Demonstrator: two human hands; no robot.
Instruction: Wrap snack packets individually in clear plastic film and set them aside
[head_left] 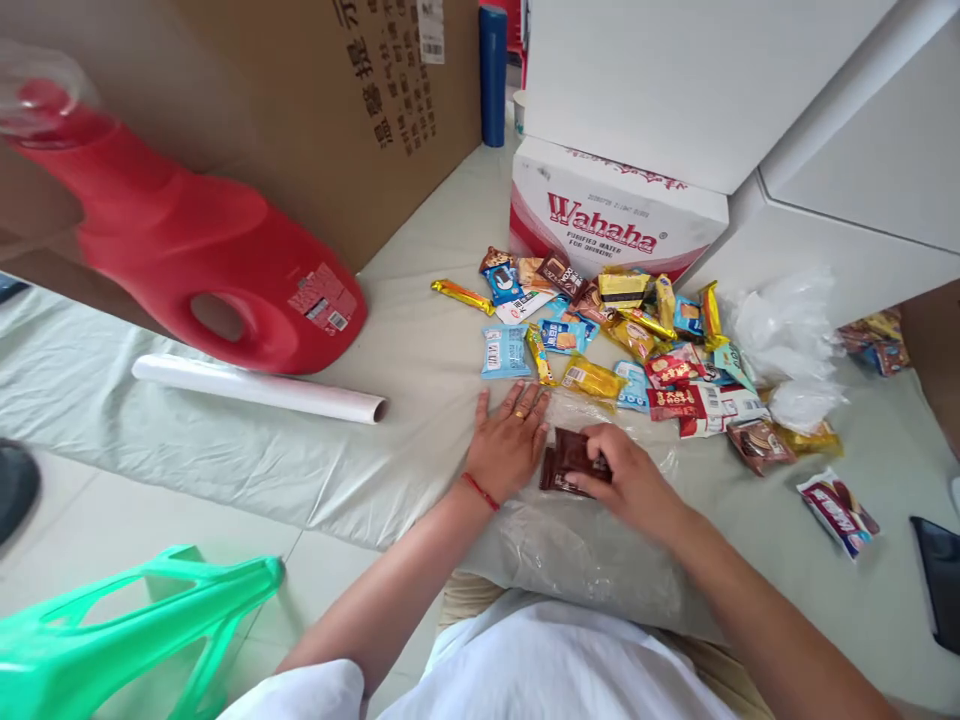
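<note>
My left hand (pixel 511 437) lies flat on a clear plastic bag (pixel 585 560) spread on the floor, fingers stretched out, a red string round the wrist. My right hand (pixel 628 478) is closed on a dark brown snack packet (pixel 564 462) that rests on the same bag, just right of the left hand. Beyond both hands lies a scattered pile of snack packets (pixel 615 330) in blue, gold, red and brown wrappers.
A red detergent jug (pixel 187 260) lies on its side at left, a white roll (pixel 259 388) in front of it. A Wahaha carton (pixel 615 225), a big cardboard box (pixel 337 110), crumpled plastic (pixel 787 340), a green stool (pixel 135 620) and a dark phone (pixel 941 580) surround the spot.
</note>
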